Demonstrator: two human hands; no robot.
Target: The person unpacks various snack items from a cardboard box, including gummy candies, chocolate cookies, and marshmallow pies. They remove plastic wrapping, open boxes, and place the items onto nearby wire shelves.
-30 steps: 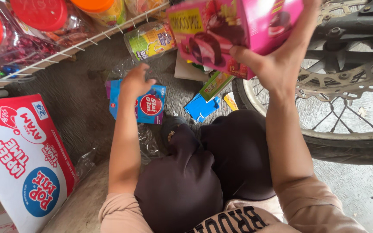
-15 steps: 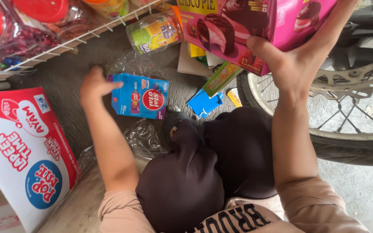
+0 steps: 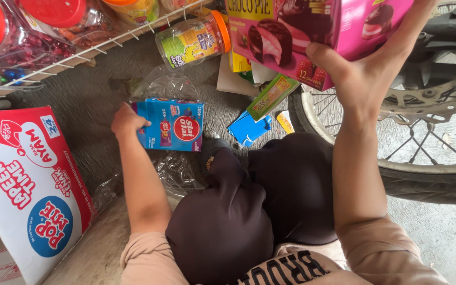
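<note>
A: What's seen, biggest first?

B: Wheel (image 3: 428,142) is seen at right, spoked, tyre on concrete. Red-and-white carton (image 3: 25,184) lies lower left, tilted. Dark trousers fill the lower centre. Wire shelf (image 3: 96,45) runs across the upper left, with red-lidded jars (image 3: 54,16) on it.

A: Hands?

B: Pink box (image 3: 312,31) is held up at top centre-right by the right hand (image 3: 368,79); thumb is wrapped over the near face, fingers are behind the far edge. Firm grip, box well off the floor. Blue box (image 3: 171,125) lies flat on the floor at centre left. It is touched at its left edge by the left hand (image 3: 127,121), fingers curled against the side. Whether it is actually gripped cannot be told; it is not lifted.

A: Small stuff?

B: Orange-lidded jar (image 3: 193,39) lies on its side just under the shelf edge. Clear plastic wrap (image 3: 159,84) is crumpled above the blue box, more below it. Green packet (image 3: 271,96), blue scrap (image 3: 246,129) and a small yellow packet (image 3: 285,121) are scattered between blue box and wheel.

A: Progress?

B: Judged as mid-way. One box is already picked up; the second is reached but still down. Loose packets and the fallen jar are untouched.
</note>
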